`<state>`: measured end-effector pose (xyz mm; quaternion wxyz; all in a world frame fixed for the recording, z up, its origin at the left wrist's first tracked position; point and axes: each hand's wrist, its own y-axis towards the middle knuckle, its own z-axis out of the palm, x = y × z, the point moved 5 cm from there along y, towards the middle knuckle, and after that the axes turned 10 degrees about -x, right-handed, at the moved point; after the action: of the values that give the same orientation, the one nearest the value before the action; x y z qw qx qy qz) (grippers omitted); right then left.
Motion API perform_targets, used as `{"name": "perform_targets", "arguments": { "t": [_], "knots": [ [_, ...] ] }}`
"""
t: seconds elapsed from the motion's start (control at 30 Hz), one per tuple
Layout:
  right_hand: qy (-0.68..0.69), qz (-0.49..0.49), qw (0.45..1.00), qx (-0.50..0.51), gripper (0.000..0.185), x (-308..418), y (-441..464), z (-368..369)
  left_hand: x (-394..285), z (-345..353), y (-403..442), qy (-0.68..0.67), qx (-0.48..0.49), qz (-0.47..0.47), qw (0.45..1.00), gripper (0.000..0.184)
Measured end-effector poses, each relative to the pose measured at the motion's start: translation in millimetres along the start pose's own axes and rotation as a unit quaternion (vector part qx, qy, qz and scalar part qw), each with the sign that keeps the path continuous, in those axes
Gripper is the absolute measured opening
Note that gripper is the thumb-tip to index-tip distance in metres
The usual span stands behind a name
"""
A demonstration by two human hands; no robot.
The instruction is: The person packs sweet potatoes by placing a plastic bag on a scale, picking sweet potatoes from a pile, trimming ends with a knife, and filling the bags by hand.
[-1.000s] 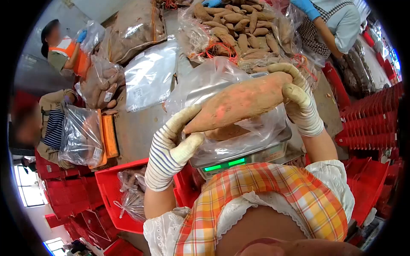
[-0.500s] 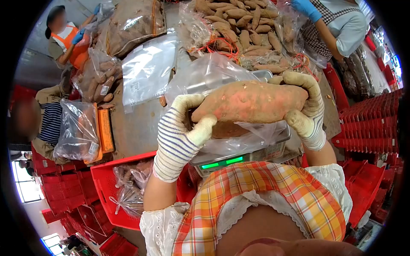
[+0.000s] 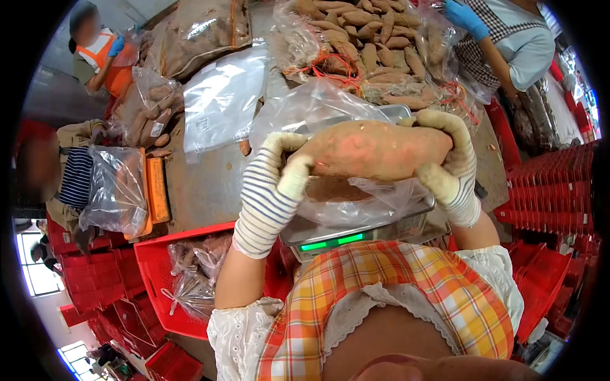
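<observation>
Both of my hands wear pale striped gloves and hold one large sweet potato (image 3: 375, 150) level between them. My left hand (image 3: 273, 190) grips its left end, thumb in front. Around the right end are the fingers of my right hand (image 3: 451, 165). Beneath it, a clear plastic bag (image 3: 387, 200) with another sweet potato (image 3: 333, 189) inside lies on a metal scale (image 3: 356, 230) with a lit green display. The scale's digits cannot be read.
Loose sweet potatoes (image 3: 381, 47) are heaped behind the scale. Flat clear bags (image 3: 225, 101) lie to the left. A red crate (image 3: 155, 279) holding bagged sweet potatoes is at the lower left. Co-workers stand at left and upper right; stacked red crates (image 3: 549, 190) are at right.
The large sweet potato has turned from a slant to nearly level, still in both hands. The co-worker's blue-gloved hands at the upper left have shifted.
</observation>
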<state>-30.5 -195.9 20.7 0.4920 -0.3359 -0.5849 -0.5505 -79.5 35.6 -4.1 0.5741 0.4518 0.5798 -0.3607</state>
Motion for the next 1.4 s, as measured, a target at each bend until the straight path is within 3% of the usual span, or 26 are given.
{"name": "perform_targets", "arguments": {
  "t": [0.07,0.17,0.2,0.27,0.3,0.4,0.5,0.53,0.6,0.67,0.7,0.73,0.83,0.9,0.93,1.0,1.03,1.07,1.17,1.2,1.23,1.27,1.3,1.33,1.37,1.4],
  "knots": [
    [0.028,0.034,0.999,-0.016,0.066,-5.8,3.5,-4.3,-7.9,-3.9,-1.2,0.031,0.010,-0.030,0.999,0.019],
    [0.028,0.079,0.995,-0.044,0.070,-22.6,8.3,-17.4,-5.3,-4.4,-3.4,-0.022,0.031,-0.140,0.989,0.026],
    [0.027,0.080,0.995,-0.045,0.070,-22.4,8.1,-16.9,-2.8,-1.8,-4.1,-0.023,0.032,-0.141,0.989,0.026],
    [0.047,0.113,0.991,-0.050,0.069,-23.4,8.3,-14.7,-2.9,5.3,-3.4,0.045,0.040,-0.027,0.998,0.025],
    [0.046,0.115,0.991,-0.051,0.069,-20.4,9.1,-16.3,2.4,4.0,-3.2,0.037,0.065,-0.040,0.996,0.028],
    [0.002,0.071,0.997,-0.038,0.061,2.3,13.6,-22.8,-8.8,-17.5,-2.7,0.092,0.003,-0.050,0.994,0.034],
    [-0.153,-0.066,0.986,0.011,0.050,28.8,18.7,-20.3,-34.6,-32.1,-7.9,-0.008,-0.012,-0.077,0.997,0.041],
    [-0.154,-0.065,0.986,0.008,0.050,28.7,18.8,-14.5,-41.0,-31.9,-9.8,-0.055,-0.007,-0.082,0.995,0.043],
    [-0.297,-0.140,0.936,0.130,0.047,27.4,14.0,16.6,-48.3,-24.3,-12.6,-0.076,-0.004,-0.073,0.994,0.046],
    [-0.264,-0.052,0.935,0.229,0.045,-13.7,8.7,33.7,-56.8,-15.6,-16.0,-0.129,0.014,-0.047,0.990,0.047],
    [-0.332,-0.041,0.907,0.255,0.043,-30.7,9.3,36.2,-61.7,-13.9,-17.9,-0.135,0.017,-0.041,0.990,0.048],
    [-0.274,0.036,0.921,0.275,0.044,-51.4,11.2,29.1,-64.7,-13.8,-20.5,-0.133,0.023,-0.039,0.990,0.048],
    [-0.252,0.085,0.917,0.296,0.046,-69.4,16.1,18.4,-70.3,-17.0,-25.2,-0.165,0.022,-0.034,0.985,0.052],
    [-0.397,-0.097,0.853,0.324,0.047,-65.0,11.1,21.7,-68.9,-15.1,-26.9,-0.172,0.030,-0.032,0.984,0.053],
    [-0.399,-0.097,0.854,0.318,0.047,-62.8,9.2,18.8,-68.2,-13.9,-26.5,-0.179,0.034,-0.025,0.983,0.054],
    [-0.495,-0.225,0.773,0.329,0.056,-45.1,4.0,20.3,-71.4,-14.8,-27.2,-0.172,0.040,0.011,0.984,0.054],
    [-0.598,-0.013,0.689,0.409,0.055,-58.3,10.2,4.8,-73.5,-17.2,-23.3,-0.173,0.026,0.023,0.984,0.055],
    [-0.622,-0.052,0.666,0.409,0.053,-55.8,14.8,-8.0,-75.3,-20.7,-22.3,-0.174,0.006,0.035,0.984,0.056],
    [-0.722,0.012,0.510,0.467,0.039,-53.5,31.4,-36.5,-61.9,-7.7,-18.9,-0.112,0.038,-0.008,0.993,0.055],
    [-0.726,0.016,0.512,0.459,0.039,-52.2,37.6,-40.1,-55.5,0.1,-16.0,-0.064,0.049,-0.009,0.997,0.054],
    [-0.671,0.023,0.571,0.472,0.032,-50.9,42.1,-40.2,-47.7,6.3,-10.0,0.012,0.084,-0.005,0.996,0.053],
    [-0.567,-0.021,0.690,0.449,0.028,-44.4,47.7,-38.6,-39.3,14.0,-7.7,0.048,0.083,-0.046,0.994,0.051],
    [-0.449,-0.074,0.776,0.437,0.026,-35.3,51.9,-38.3,-29.8,24.3,-1.1,0.066,0.090,-0.039,0.993,0.049],
    [-0.451,-0.076,0.778,0.432,0.026,-35.1,60.9,-38.8,-20.1,33.1,7.1,0.085,0.096,-0.031,0.991,0.048],
    [-0.360,0.083,0.852,0.371,0.027,-38.7,78.2,-39.2,-13.9,41.2,13.1,0.083,0.136,-0.056,0.986,0.045],
    [-0.251,0.236,0.891,0.296,0.027,-44.6,93.1,-40.4,-4.8,48.7,22.1,0.102,0.142,0.006,0.985,0.045]
  ]
}}
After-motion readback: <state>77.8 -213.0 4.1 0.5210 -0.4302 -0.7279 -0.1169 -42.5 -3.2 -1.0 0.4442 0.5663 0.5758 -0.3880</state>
